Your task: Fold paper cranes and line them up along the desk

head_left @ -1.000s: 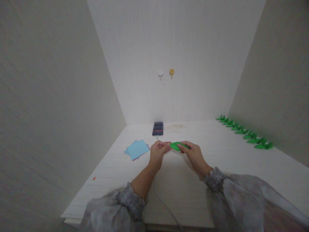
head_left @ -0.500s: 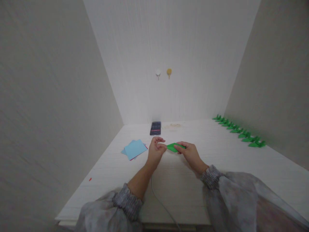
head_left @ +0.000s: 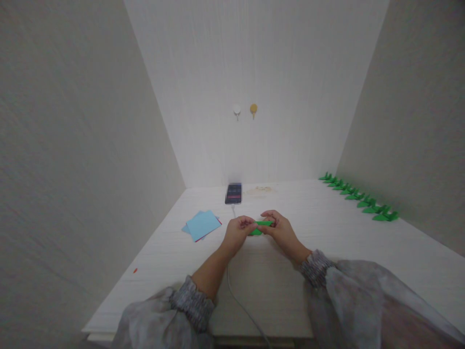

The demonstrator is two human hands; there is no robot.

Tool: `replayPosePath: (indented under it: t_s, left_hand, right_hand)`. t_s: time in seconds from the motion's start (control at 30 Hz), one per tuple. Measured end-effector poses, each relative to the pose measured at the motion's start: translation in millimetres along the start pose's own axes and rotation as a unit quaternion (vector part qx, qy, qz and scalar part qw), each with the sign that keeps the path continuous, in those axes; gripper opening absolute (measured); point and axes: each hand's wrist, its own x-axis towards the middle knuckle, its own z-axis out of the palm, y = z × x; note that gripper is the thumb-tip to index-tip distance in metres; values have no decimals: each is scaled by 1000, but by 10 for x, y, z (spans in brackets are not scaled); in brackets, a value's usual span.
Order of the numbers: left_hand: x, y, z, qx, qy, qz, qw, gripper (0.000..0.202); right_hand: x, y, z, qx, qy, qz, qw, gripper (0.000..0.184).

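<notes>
white desktop (head_left: 174,274) bears finished-looking green origami figures (head_left: 354,196); left hand (head_left: 236,233) pinches, right hand (head_left: 282,231) loosely grips, one seemingly unfinished green paper (head_left: 256,232).

The phone (head_left: 233,193) lies on the table (head_left: 167,286), before the back wall (head_left: 298,97). On that wall a hook (head_left: 237,109) sits above the phone, a second hook (head_left: 253,108) slightly to its right. Left of the phone and nearer the person lie overlapping sheets (head_left: 203,225); farther left and nearer, a scrap (head_left: 135,270). In front of the phone, a paper piece (head_left: 265,223) is between left hand (head_left: 238,231) and right hand (head_left: 279,228). A cable (head_left: 240,304) runs forward from the phone. Well right of it, folded figures (head_left: 353,196) line the side wall (head_left: 410,121).
</notes>
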Motion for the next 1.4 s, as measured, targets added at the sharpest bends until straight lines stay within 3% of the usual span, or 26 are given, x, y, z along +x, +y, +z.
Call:
replayPosePath:
  t_s: [0.17, 0.43, 0.77, 0.93, 1.0, 1.17, 1.4]
  left_hand:
    - [-35, 39, 23, -38, -26, -40, 998, 29]
    - [-30, 18, 21, -37, -42, -12, 998, 36]
    - [-50, 41, 43, -45, -32, -10, 998, 41]
    - [-60, 26, -32, -36, -3, -15, 999, 44]
    - [-59, 28, -45, -40, 6, -15, 999, 44]
    - [-55, 30, -10, -40, -18, -9, 999, 44]
    - [-38, -25, -27, -32, -62, -10, 998, 47]
  right_hand:
    - [-3, -10, -10, 34, 7, 20, 999, 30]
    - [-18, -40, -40, 34, 23, 1, 999, 18]
    - [-10, -40, -36, 63, 63, -2, 996, 23]
    - [30, -58, -86, 116, 119, 7, 986, 33]
    - [33, -54, -81, 117, 105, 9, 988, 35]
    - [-4, -5, -1, 24, -35, 50, 998, 31]
    - [2, 27, -8, 16, 0, 59, 998, 24]
